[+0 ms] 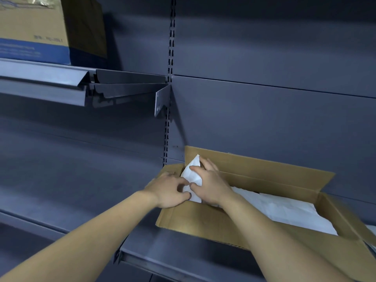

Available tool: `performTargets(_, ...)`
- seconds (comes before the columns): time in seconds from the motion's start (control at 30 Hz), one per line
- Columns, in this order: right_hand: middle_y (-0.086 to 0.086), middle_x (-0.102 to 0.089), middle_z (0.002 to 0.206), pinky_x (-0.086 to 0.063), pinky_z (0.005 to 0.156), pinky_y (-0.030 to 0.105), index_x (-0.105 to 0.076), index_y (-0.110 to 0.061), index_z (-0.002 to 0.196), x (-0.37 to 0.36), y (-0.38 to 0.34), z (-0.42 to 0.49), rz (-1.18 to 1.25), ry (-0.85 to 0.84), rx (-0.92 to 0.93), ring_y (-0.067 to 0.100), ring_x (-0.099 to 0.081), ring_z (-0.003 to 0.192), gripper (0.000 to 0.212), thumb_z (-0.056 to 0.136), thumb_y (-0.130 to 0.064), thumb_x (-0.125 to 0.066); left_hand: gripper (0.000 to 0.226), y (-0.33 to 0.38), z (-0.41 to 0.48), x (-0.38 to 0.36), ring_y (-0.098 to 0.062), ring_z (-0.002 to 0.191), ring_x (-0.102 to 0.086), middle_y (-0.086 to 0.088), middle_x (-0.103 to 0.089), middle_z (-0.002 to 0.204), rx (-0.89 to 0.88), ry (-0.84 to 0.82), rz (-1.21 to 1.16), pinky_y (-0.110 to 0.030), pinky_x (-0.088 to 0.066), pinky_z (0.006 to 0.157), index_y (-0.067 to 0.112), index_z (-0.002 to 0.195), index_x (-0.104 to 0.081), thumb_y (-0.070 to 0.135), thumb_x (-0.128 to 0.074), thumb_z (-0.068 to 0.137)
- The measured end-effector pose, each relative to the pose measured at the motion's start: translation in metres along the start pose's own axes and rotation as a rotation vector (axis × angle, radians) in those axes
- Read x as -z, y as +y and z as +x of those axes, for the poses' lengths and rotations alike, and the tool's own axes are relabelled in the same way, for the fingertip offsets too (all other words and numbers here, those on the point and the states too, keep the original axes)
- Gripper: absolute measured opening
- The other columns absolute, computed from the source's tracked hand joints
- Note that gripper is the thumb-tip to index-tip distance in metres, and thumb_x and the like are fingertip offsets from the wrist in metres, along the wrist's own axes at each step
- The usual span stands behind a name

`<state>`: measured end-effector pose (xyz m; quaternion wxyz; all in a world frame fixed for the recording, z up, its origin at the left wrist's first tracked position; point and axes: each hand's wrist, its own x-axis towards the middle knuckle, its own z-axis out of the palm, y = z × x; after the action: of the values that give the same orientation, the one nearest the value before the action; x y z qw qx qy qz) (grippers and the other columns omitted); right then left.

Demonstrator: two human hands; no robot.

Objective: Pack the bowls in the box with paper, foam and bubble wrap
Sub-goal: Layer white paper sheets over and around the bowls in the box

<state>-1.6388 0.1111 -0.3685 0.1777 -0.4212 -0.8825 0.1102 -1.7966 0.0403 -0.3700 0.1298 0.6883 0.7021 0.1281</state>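
Labelling: the carton (34, 37) at the upper left of the frame carries a blue band and a short line of dark print; the print is too blurred to read

Task item: a white paper bundle (191, 176) stands tilted at the left end of the open cardboard box (254, 171), lower centre of the frame, with its peak near the box's rear flap. What the paper wraps cannot be told

Hands: your left hand (171, 190) sits at the bundle's lower left, fingers curled, with thumb and fingertips pinching the paper's bottom edge. Your right hand (209, 186) lies over the bundle's right side, fingers spread and bent round it, thumb pressed to the paper just beside your left thumb

Surroundings: white sheets (284, 208) lie inside the box, to the right of your hands. The box rests on a dark grey shelf (183, 243) at the bottom of the frame; the carton stands on a higher shelf (40, 72)
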Motion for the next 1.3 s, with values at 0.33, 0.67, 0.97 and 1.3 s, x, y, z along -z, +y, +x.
performTargets(0.33,0.004,-0.027,0.155,-0.033,0.110,0.039,-0.049,-0.030,0.140,-0.012,0.004,0.006,-0.152,-0.017,-0.164,0.026,-0.025,0.141,0.054,0.090,-0.050,-0.057,0.039,0.003,0.002,0.002,-0.017,0.139,-0.028,0.005,-0.063,0.120,-0.075,-0.021,0.266,-0.043,-0.024,0.109,0.038,0.111,-0.066,0.052,-0.033,0.096)
performTargets(0.67,0.003,-0.053,0.137,-0.043,0.098,0.037,-0.062,-0.015,0.128,-0.011,0.001,0.020,-0.155,-0.072,0.046,0.024,-0.045,0.127,0.037,0.097,-0.014,-0.042,0.042,0.006,-0.001,-0.010,-0.018,0.084,-0.058,0.004,-0.068,0.087,-0.225,0.033,0.186,-0.032,-0.034,0.087,0.026,0.088,-0.064,0.041,-0.026,0.098)
performTargets(0.97,0.007,-0.050,0.136,-0.045,0.093,0.037,-0.051,-0.016,0.134,-0.018,0.006,0.029,-0.109,-0.029,-0.095,0.027,-0.046,0.124,0.037,0.098,-0.024,-0.043,0.041,0.005,-0.006,-0.011,-0.018,0.085,-0.057,0.003,-0.068,0.089,-0.249,0.065,0.154,-0.032,-0.032,0.090,0.021,0.087,-0.063,0.036,-0.027,0.100)
performTargets(1.3,0.002,-0.045,0.135,-0.037,0.093,0.034,-0.057,-0.022,0.131,-0.019,0.009,0.033,-0.334,-0.017,0.048,0.024,-0.039,0.122,0.037,0.102,-0.033,-0.038,0.056,-0.002,-0.009,-0.018,-0.006,0.114,-0.054,0.015,-0.066,0.118,-0.309,0.016,0.179,-0.035,-0.011,0.116,0.029,0.110,-0.065,0.051,-0.014,0.100)
